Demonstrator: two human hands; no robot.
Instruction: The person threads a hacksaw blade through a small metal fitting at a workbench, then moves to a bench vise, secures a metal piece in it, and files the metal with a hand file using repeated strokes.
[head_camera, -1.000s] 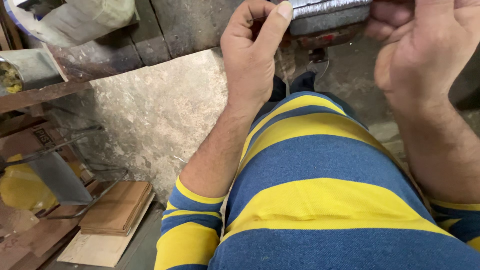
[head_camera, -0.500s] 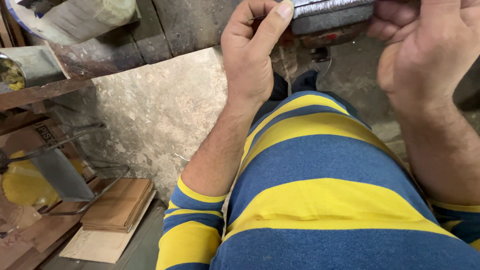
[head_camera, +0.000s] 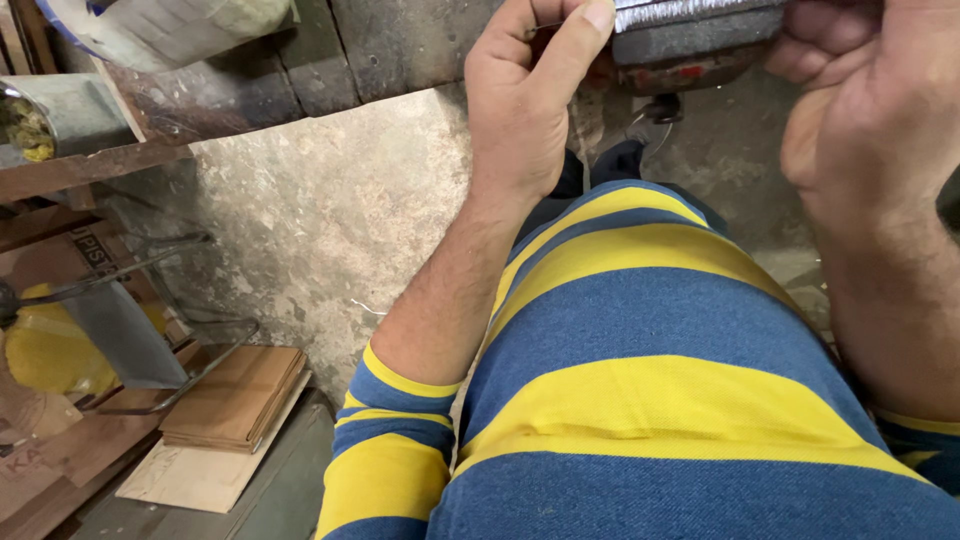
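My left hand (head_camera: 525, 110) is raised at the top centre with its fingers curled. Its thumb tip pinches the left end of a grey metal block (head_camera: 695, 35) that has a shiny ribbed upper face and a rusty red underside. At the top right, my right hand (head_camera: 870, 110) is curled around the block's right end, and its fingertips run out of the picture. The block is cut off by the top edge. Below the hands my blue and yellow striped shirt (head_camera: 650, 400) fills the lower right.
A stained concrete floor (head_camera: 330, 220) lies below. At the left stand a rusty shelf (head_camera: 90, 165), a grey metal scoop with a wire handle (head_camera: 125, 335), a yellow bag (head_camera: 40, 350) and stacked wooden boards (head_camera: 235, 395). A dark beam (head_camera: 380, 50) crosses the top.
Both hands and the metal block have stayed together and drifted slightly toward the top edge of the view. The grip looks the same.
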